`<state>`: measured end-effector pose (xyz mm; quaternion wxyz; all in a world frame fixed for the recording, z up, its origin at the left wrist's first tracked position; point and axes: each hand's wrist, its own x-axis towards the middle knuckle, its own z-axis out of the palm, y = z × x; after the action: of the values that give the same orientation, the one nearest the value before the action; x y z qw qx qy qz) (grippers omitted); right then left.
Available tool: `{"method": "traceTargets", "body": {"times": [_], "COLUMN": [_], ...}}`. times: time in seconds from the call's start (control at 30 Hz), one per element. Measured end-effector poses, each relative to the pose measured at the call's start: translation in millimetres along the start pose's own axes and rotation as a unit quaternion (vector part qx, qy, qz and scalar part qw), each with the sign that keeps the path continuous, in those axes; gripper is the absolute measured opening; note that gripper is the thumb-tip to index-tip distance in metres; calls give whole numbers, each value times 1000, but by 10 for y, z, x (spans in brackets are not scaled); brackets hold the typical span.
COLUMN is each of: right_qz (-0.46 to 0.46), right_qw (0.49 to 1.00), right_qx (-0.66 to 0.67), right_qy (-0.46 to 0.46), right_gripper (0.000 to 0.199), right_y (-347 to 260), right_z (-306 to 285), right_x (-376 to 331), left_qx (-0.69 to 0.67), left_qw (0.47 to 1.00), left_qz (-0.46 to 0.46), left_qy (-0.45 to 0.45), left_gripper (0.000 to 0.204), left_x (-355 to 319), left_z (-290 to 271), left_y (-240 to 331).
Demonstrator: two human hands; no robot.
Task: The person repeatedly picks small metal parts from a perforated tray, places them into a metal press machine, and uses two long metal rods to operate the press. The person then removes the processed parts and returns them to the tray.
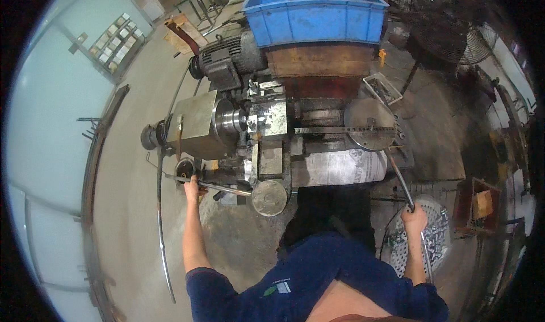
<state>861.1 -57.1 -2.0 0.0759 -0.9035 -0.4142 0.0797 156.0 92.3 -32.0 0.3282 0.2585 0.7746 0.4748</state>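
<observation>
My left hand [195, 190] is closed around a thin metal lever [230, 190] that runs out from a round metal disc [269, 198] on the machine's front. Just beyond that hand sits a small dark round cup [185, 168]. On the right, my right hand [414, 218] grips a long steel lever bar [401, 181], which slants down from beneath a larger round plate [370, 123]. Between the two arms lies the greasy lathe-like machine, with a cylindrical chuck [230, 119] facing a metal tool block [269, 117]. Any workpiece at the chuck is too small to make out.
A blue plastic bin [315, 18] stands behind the machine, beside an electric motor [230, 61]. A perforated basket of small metal parts [434, 239] sits below my right arm. A long thin rod [160, 231] hangs down at the left. Paper sheeting [340, 167] covers the machine's front.
</observation>
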Motion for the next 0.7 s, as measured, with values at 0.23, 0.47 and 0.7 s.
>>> {"method": "traceTargets", "body": {"times": [0.23, 0.47, 0.7], "right_qz": [-102, -22, -234], "right_qw": [985, 963, 954], "right_qx": [-109, -183, 82], "right_qy": [84, 198, 166], "right_gripper": [40, 58, 74], "right_y": [444, -17, -534], "right_z": [161, -43, 447], "right_x": [848, 2205, 1210], "left_qx": [43, 44, 45], "left_qw": [998, 997, 998], "left_qz": [-35, -8, -28], "left_qy": [2, -70, -40], "left_gripper": [37, 48, 50], "left_x": [-69, -166, -164], "left_z": [-104, 76, -291], "left_y": [-7, 160, -558]}}
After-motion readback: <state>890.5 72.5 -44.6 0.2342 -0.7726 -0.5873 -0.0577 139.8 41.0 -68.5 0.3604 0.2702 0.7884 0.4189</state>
